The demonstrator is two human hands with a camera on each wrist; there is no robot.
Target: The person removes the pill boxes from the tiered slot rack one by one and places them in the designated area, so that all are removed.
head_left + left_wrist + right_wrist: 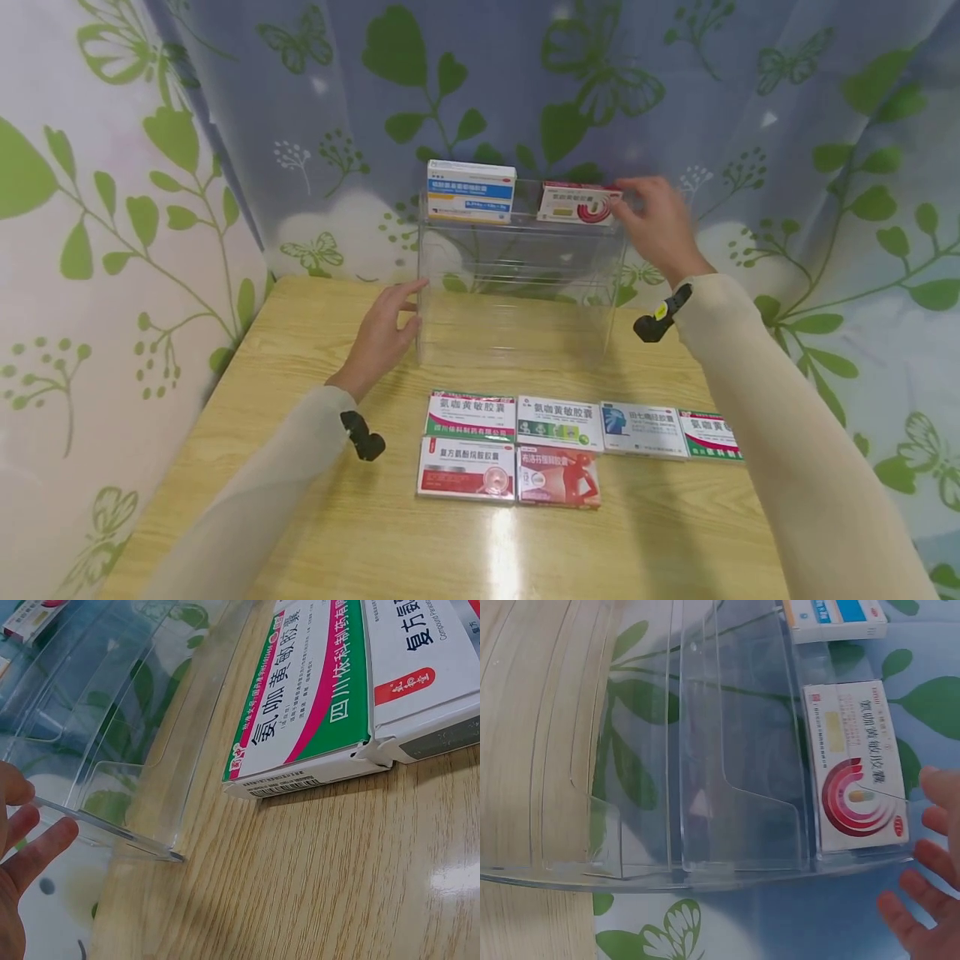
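Observation:
A clear tiered acrylic display stand (517,279) stands upright on the table. On its top tier, at the right end, sits a white medicine box with red rings (564,204). My right hand (663,229) is at this box's right end, its fingers loosely spread in the right wrist view and not curled round the box. A blue, white and orange medicine box (471,193) sits at the left of the same tier. My left hand (382,337) is at the stand's left side, with fingers extended and fingertips at the clear side panel (112,829).
Several medicine boxes lie flat in front of the stand: a green-and-white box (471,415), a white-and-green box (558,422), a blue-grey box (643,430), a white-and-red box (467,469) and a red box (558,477). Another green-and-white box (708,433) is partly behind my right sleeve. Patterned curtain surrounds the table.

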